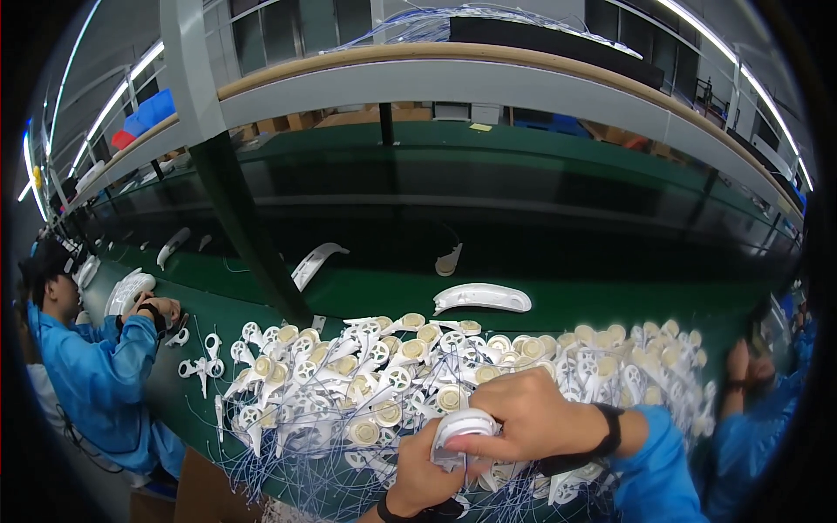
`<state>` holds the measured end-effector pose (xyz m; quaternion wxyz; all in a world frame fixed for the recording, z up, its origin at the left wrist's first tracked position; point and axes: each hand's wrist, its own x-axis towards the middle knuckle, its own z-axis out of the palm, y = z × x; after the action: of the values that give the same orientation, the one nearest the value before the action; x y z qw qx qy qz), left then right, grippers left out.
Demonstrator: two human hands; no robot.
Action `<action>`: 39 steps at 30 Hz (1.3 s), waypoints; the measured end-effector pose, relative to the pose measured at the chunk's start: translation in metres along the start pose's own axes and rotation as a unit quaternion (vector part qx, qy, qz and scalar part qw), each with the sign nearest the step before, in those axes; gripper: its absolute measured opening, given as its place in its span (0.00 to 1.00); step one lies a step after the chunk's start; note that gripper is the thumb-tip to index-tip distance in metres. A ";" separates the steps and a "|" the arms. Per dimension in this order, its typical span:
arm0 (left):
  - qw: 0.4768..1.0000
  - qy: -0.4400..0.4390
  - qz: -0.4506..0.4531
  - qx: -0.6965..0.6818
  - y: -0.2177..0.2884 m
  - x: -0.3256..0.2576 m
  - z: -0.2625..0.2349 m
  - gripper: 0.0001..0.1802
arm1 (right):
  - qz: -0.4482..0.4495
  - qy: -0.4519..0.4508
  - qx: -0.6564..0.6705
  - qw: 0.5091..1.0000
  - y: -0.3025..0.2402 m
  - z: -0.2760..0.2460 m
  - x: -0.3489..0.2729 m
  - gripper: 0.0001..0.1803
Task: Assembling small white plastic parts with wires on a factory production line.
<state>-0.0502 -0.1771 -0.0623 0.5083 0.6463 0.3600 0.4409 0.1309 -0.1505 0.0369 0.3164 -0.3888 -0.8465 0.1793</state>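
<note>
In front of me, near the lower edge, both hands are closed on one white plastic part with a rounded end [462,425]. My left hand [420,475] grips it from below and the left. From the upper right, my right hand [521,414] presses on it, thumb across the front and fingers bent over the top. Fingers hide much of the part. Right behind and around my hands spreads a heap of white plastic pieces [397,379] with wheel-like round ends, many carrying cream discs. Thin blue and white wires [288,466] trail from the heap toward me.
Beyond the heap, a curved white shell [482,298] and another white shell [316,264] lie on the green bench [366,301]. A post [240,218] rises left, under a long shelf [453,74]. Co-workers in blue sit left [96,357] and right [758,410].
</note>
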 end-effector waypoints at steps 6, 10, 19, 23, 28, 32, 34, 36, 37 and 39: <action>0.961 0.161 0.221 0.025 0.017 0.018 -0.007 0.71 | 0.244 0.135 0.164 0.946 0.073 -0.030 0.004 0.25; 0.942 0.245 0.220 -0.063 -0.002 0.013 -0.002 0.70 | 0.394 0.321 0.316 0.801 0.153 -0.087 0.000 0.27; 0.957 0.189 0.220 0.000 0.022 0.015 -0.001 0.51 | 0.602 0.337 0.029 0.723 0.346 -0.154 -0.165 0.35; 0.958 0.180 0.223 -0.010 0.014 0.013 0.000 0.48 | 0.611 0.276 -0.401 0.625 0.299 -0.137 -0.143 0.31; 0.968 0.152 0.201 -0.009 0.017 0.015 0.003 0.41 | 0.453 0.084 -0.238 0.855 0.259 -0.125 -0.094 0.23; 0.975 0.130 0.181 0.009 0.013 0.016 0.004 0.36 | 0.277 0.002 -0.229 0.933 0.258 -0.086 -0.066 0.35; 0.977 0.123 0.174 -0.002 0.004 0.017 0.005 0.35 | 0.299 -0.034 -0.248 0.921 0.246 -0.070 -0.050 0.36; 0.979 0.123 0.165 -0.013 0.003 0.017 0.006 0.34 | 0.315 -0.077 -0.266 0.908 0.242 -0.065 -0.044 0.37; 0.980 0.122 0.152 -0.031 0.004 0.017 0.007 0.33 | 0.316 -0.091 -0.269 0.905 0.241 -0.064 -0.043 0.36; 0.980 0.136 0.137 -0.041 0.004 0.012 0.006 0.32 | 0.309 -0.093 -0.244 0.915 0.226 -0.061 -0.029 0.33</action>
<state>-0.0404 -0.1690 -0.0562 0.4156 0.6024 0.3156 0.6040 0.3098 -0.0265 -0.0541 0.0605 -0.6774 -0.7275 0.0910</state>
